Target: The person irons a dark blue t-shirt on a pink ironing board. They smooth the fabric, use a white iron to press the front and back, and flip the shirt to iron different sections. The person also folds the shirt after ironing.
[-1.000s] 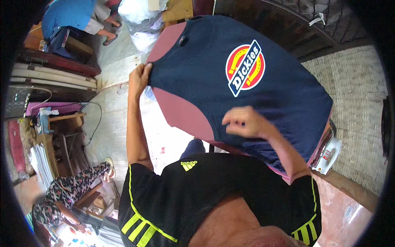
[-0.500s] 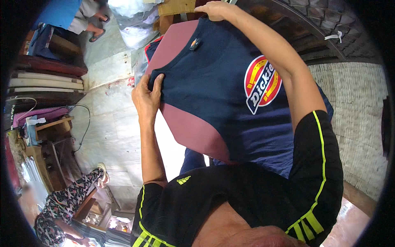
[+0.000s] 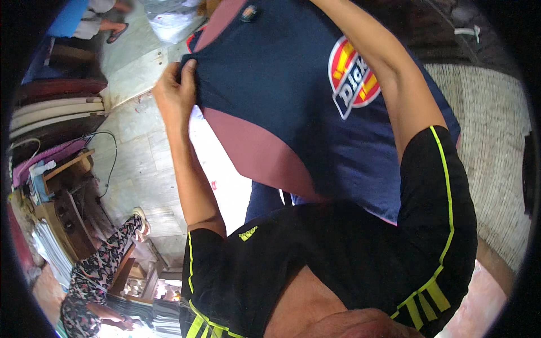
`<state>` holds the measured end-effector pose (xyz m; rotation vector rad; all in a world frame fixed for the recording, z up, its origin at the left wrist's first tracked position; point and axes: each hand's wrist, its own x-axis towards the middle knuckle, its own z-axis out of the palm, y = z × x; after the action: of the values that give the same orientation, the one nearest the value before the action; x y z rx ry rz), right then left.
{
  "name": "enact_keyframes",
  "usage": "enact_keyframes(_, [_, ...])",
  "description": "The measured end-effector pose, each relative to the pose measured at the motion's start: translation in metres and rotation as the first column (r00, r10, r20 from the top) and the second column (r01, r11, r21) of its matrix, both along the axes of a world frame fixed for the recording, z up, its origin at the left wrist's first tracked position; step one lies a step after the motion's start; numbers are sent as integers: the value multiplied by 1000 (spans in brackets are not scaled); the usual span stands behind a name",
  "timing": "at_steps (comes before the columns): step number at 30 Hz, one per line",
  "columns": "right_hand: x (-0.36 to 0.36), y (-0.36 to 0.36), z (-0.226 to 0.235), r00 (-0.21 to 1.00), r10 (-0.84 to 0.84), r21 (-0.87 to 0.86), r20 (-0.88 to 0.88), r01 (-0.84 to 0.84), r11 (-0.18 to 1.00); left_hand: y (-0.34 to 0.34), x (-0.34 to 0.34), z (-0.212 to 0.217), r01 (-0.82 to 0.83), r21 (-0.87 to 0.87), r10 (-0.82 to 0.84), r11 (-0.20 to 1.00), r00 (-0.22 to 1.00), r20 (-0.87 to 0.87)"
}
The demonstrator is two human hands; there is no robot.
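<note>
1. A navy garment (image 3: 265,73) lies face up on a pink table (image 3: 242,146). One shoulder reaches the left edge; the armhole curve leaves the near left corner bare.
2. The left hand (image 3: 176,90), at that left edge, has its grip pinching the shoulder's tip between thumb and fingers, probably so the cloth lies taut.
3. The right forearm (image 3: 403,93) stretches across toward the far edge, partly covering a round emblem (image 3: 340,65), perhaps to reach the opposite shoulder. The right hand is out of view, so I cannot tell its grip.
4. A neck label (image 3: 249,13) marks the collar end, toward the left.
</note>
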<state>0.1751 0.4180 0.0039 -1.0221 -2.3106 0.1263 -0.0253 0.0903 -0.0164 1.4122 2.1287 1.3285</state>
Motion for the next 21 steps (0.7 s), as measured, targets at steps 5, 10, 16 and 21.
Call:
enact_keyframes(5, [56,-129,46,933,277,94,-230,-262,961,-19,38,21,-58,139,131,989,788,-602])
enact_keyframes(10, [180,-277,24,998,49,55,37,-51,997,-48,161,27,576,71,-495,815,753,-433])
enact_keyframes(16, [343,-416,4,818,-449,54,360,463,885,-63,184,4,580,-137,-525,803,580,-623])
enact_keyframes(21, [453,-463,-27,629,-721,232,291,684,691,-108,197,23,890,29,-795,456,422,-437])
